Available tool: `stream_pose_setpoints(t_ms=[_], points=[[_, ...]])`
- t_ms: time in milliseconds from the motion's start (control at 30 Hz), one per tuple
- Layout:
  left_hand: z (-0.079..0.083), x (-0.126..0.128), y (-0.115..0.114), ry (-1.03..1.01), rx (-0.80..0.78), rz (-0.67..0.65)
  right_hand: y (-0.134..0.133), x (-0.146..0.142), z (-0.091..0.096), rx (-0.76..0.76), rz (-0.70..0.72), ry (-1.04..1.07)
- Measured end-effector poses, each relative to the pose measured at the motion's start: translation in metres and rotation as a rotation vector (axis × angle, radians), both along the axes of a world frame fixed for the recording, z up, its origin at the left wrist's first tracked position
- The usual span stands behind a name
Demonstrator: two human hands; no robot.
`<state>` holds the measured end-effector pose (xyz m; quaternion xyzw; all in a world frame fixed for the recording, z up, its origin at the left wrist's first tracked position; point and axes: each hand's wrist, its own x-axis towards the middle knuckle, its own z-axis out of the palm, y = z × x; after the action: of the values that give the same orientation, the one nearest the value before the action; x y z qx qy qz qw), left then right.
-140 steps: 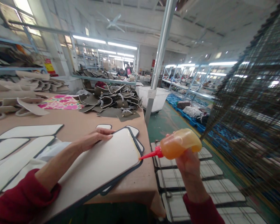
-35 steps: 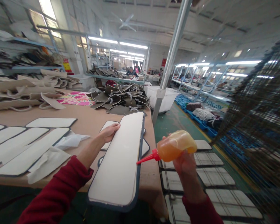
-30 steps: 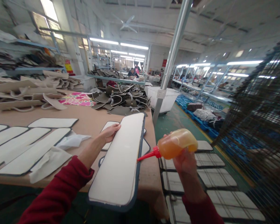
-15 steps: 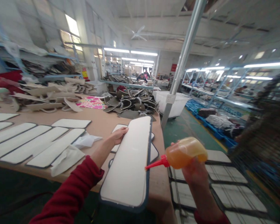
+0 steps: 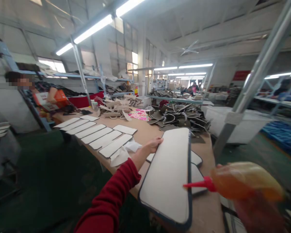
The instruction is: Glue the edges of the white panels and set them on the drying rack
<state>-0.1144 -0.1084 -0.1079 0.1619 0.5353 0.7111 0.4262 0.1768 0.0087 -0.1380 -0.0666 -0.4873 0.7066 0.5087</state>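
My left hand [image 5: 155, 145] grips the upper left edge of a long white panel [image 5: 168, 171] with rounded corners and a dark blue border, tilted up over the table. My right hand [image 5: 258, 210], blurred, is closed around a squeeze bottle [image 5: 244, 181] of amber liquid. The bottle's red nozzle [image 5: 196, 183] points left, its tip at the panel's right edge; whether liquid is coming out, I cannot tell. Under and behind the held panel lie more white panels [image 5: 196, 176] with dark edges.
The brown table [image 5: 147, 127] bears a row of white panels [image 5: 97, 133], crumpled white cloth [image 5: 120, 157], a pile of dark grey pieces [image 5: 179, 116] and beige pieces [image 5: 116, 108]. A metal post [image 5: 252, 87] and white bin [image 5: 247, 123] stand right. A person [image 5: 46, 94] is at the far left.
The view has swung left, bringing a person and more of the table into sight. Both hands keep their holds; the nozzle tip stays by the panel's right edge.
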Motion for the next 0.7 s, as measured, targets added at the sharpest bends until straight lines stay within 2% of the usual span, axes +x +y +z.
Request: stream_pose_setpoints(t_ms=[67,133,300,700], points=[[0.003,-0.006,-0.005,0.003,-0.004,0.003,-0.004,0.003,0.01,-0.118,-0.056,-0.012],[0.005,-0.012,-0.008,0.01,0.004,0.004,-0.01,-0.001,0.019,-0.153,-0.029,0.006],[0.013,-0.018,-0.013,0.033,0.002,-0.009,-0.022,-0.01,0.026,-0.109,0.011,0.042],[0.02,-0.009,-0.005,0.07,-0.044,0.008,-0.03,0.004,0.036,-0.114,-0.002,0.088]])
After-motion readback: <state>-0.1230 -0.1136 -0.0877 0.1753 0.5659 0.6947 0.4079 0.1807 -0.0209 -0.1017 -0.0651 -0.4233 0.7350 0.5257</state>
